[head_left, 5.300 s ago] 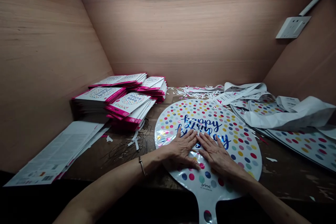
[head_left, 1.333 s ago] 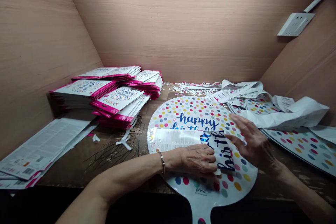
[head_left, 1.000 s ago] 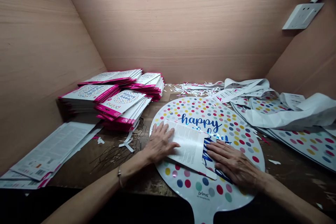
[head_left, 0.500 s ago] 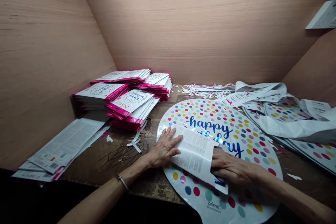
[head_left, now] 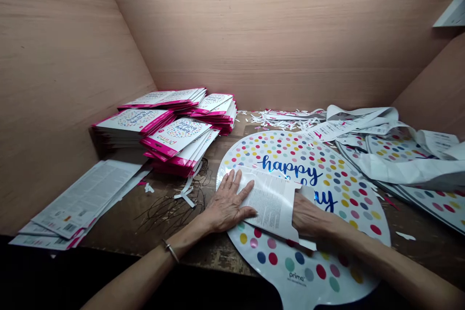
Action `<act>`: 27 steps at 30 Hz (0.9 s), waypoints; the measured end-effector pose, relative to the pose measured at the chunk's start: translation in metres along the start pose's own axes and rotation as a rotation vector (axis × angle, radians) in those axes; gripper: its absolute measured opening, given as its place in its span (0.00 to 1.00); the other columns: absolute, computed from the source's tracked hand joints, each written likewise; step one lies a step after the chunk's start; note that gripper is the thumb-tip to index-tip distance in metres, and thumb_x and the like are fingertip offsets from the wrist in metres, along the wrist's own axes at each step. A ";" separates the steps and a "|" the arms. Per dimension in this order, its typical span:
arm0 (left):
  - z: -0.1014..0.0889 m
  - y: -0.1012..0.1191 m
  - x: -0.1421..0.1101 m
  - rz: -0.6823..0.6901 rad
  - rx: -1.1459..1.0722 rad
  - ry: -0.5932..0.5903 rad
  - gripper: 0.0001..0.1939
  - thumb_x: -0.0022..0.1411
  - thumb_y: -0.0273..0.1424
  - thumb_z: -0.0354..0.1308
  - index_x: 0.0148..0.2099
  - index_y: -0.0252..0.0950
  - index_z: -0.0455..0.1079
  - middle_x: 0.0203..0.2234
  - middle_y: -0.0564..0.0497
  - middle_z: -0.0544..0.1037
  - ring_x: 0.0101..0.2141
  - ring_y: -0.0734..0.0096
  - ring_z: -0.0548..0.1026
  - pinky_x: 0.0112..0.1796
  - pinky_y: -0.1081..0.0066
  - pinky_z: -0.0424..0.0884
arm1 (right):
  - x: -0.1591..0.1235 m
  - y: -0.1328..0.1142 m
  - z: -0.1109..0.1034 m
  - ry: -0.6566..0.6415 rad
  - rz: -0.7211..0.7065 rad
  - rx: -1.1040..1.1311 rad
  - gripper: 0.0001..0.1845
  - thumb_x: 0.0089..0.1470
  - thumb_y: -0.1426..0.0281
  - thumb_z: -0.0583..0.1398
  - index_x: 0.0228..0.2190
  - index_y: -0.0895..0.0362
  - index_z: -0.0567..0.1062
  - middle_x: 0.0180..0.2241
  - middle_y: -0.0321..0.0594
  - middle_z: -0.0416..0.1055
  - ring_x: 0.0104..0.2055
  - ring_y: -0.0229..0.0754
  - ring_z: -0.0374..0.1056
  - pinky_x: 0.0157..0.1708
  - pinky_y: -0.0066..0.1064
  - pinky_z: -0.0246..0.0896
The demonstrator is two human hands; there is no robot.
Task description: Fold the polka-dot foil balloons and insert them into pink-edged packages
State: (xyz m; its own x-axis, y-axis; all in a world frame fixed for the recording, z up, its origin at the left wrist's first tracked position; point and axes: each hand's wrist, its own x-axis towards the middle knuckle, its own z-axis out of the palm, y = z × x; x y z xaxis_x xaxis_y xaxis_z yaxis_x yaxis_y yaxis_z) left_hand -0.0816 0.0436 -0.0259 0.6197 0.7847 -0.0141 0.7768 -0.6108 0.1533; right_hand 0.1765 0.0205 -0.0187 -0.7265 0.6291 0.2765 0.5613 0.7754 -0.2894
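A white printed paper packet [head_left: 273, 207] lies slanted on a flat foil balloon [head_left: 250, 151] with coloured dots and blue "happy" lettering. My left hand [head_left: 227, 206] rests flat on the packet's left end, fingers spread. My right hand [head_left: 311, 215] is pushed into the packet's open right end. Its fingers are hidden inside, so I cannot tell what they hold. White flaps stick out around that opening. The balloon's neck hangs over the table's front edge.
Stacks of packets with pink edges [head_left: 178, 136] stand at the left, behind flat printed packets [head_left: 85, 203]. Dark thin strings [head_left: 174, 213] lie nearby. Paper scraps [head_left: 278, 118] and long label strips [head_left: 403, 169] are at the back and right, over more dotted balloons [head_left: 441, 206].
My right hand has gone deeper into the packet, and the blue piece seen at its opening is now out of sight. My left hand stays pressed on the packet. The view has shifted slightly.
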 end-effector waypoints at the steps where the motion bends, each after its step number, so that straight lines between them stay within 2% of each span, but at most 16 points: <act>1: 0.001 0.000 0.000 0.003 0.015 0.011 0.38 0.59 0.56 0.41 0.65 0.41 0.48 0.64 0.38 0.41 0.62 0.43 0.37 0.58 0.47 0.42 | -0.010 -0.001 -0.006 0.006 -0.002 -0.017 0.13 0.53 0.71 0.55 0.40 0.55 0.74 0.42 0.43 0.73 0.47 0.46 0.66 0.52 0.41 0.58; 3: 0.000 0.002 0.001 0.008 0.038 0.026 0.38 0.59 0.57 0.42 0.64 0.41 0.50 0.64 0.39 0.43 0.62 0.43 0.39 0.57 0.46 0.42 | -0.032 -0.005 -0.017 0.125 0.052 -0.088 0.14 0.56 0.74 0.53 0.43 0.56 0.71 0.43 0.45 0.72 0.47 0.46 0.66 0.51 0.44 0.59; 5: -0.005 0.008 0.002 -0.001 0.068 0.047 0.37 0.59 0.56 0.44 0.63 0.40 0.53 0.63 0.37 0.47 0.62 0.41 0.41 0.56 0.42 0.41 | -0.048 -0.010 -0.022 0.295 0.133 -0.146 0.15 0.56 0.77 0.53 0.46 0.58 0.69 0.44 0.48 0.71 0.46 0.45 0.67 0.46 0.41 0.64; 7: -0.013 0.021 0.002 0.022 0.105 0.091 0.32 0.60 0.51 0.48 0.62 0.40 0.56 0.62 0.37 0.49 0.61 0.39 0.42 0.54 0.38 0.38 | -0.052 -0.017 -0.020 0.337 0.153 -0.129 0.16 0.56 0.78 0.53 0.46 0.58 0.68 0.45 0.49 0.70 0.47 0.44 0.67 0.42 0.37 0.67; 10: -0.023 0.051 0.001 0.235 0.096 0.111 0.24 0.64 0.42 0.48 0.59 0.37 0.58 0.61 0.38 0.53 0.61 0.44 0.45 0.56 0.40 0.38 | -0.042 -0.024 -0.011 0.243 0.138 -0.075 0.13 0.58 0.77 0.52 0.44 0.59 0.70 0.43 0.48 0.70 0.45 0.44 0.67 0.41 0.37 0.67; 12: -0.020 0.069 -0.002 0.360 0.039 0.071 0.23 0.66 0.40 0.46 0.57 0.33 0.60 0.58 0.36 0.58 0.61 0.48 0.50 0.57 0.45 0.43 | -0.035 -0.025 -0.005 0.193 0.175 -0.059 0.11 0.59 0.77 0.51 0.40 0.59 0.72 0.40 0.47 0.71 0.43 0.44 0.67 0.41 0.38 0.67; 13: -0.016 0.076 -0.004 0.380 0.010 0.054 0.24 0.66 0.42 0.45 0.57 0.31 0.60 0.57 0.35 0.59 0.60 0.48 0.52 0.57 0.46 0.45 | -0.033 -0.024 -0.003 0.168 0.195 -0.049 0.11 0.59 0.77 0.50 0.38 0.59 0.72 0.39 0.46 0.71 0.42 0.43 0.67 0.41 0.38 0.67; 17: 0.001 0.083 -0.007 0.359 -0.062 0.050 0.32 0.64 0.48 0.44 0.59 0.28 0.56 0.58 0.31 0.57 0.60 0.45 0.50 0.57 0.46 0.46 | -0.032 -0.019 -0.004 0.099 0.213 -0.010 0.11 0.58 0.77 0.51 0.37 0.58 0.73 0.39 0.45 0.71 0.42 0.43 0.66 0.42 0.37 0.65; 20: 0.004 0.080 -0.007 0.366 -0.089 0.037 0.32 0.64 0.48 0.44 0.59 0.27 0.55 0.58 0.30 0.56 0.61 0.45 0.49 0.57 0.45 0.45 | -0.029 -0.019 -0.009 0.043 0.195 -0.035 0.12 0.57 0.79 0.51 0.33 0.59 0.73 0.37 0.44 0.71 0.39 0.42 0.65 0.40 0.34 0.64; 23: 0.000 0.079 -0.007 0.360 -0.117 0.022 0.31 0.64 0.47 0.45 0.60 0.29 0.54 0.59 0.31 0.56 0.61 0.47 0.49 0.57 0.46 0.45 | -0.022 -0.020 -0.009 -0.054 0.152 -0.154 0.12 0.53 0.82 0.51 0.30 0.60 0.73 0.33 0.44 0.70 0.35 0.42 0.64 0.35 0.32 0.64; 27: 0.001 0.080 -0.008 0.348 -0.144 0.023 0.32 0.64 0.47 0.44 0.61 0.29 0.53 0.59 0.33 0.56 0.61 0.48 0.48 0.58 0.47 0.43 | -0.015 -0.025 -0.004 -0.162 0.081 -0.424 0.10 0.46 0.83 0.53 0.26 0.60 0.71 0.28 0.43 0.67 0.31 0.43 0.61 0.31 0.33 0.61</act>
State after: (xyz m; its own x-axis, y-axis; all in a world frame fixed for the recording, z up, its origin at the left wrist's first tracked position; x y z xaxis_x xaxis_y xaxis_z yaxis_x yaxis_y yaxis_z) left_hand -0.0240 -0.0113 -0.0142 0.8399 0.5360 0.0849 0.4955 -0.8213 0.2827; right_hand 0.1750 -0.0079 -0.0121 -0.7074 0.6979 0.1114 0.7068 0.6995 0.1057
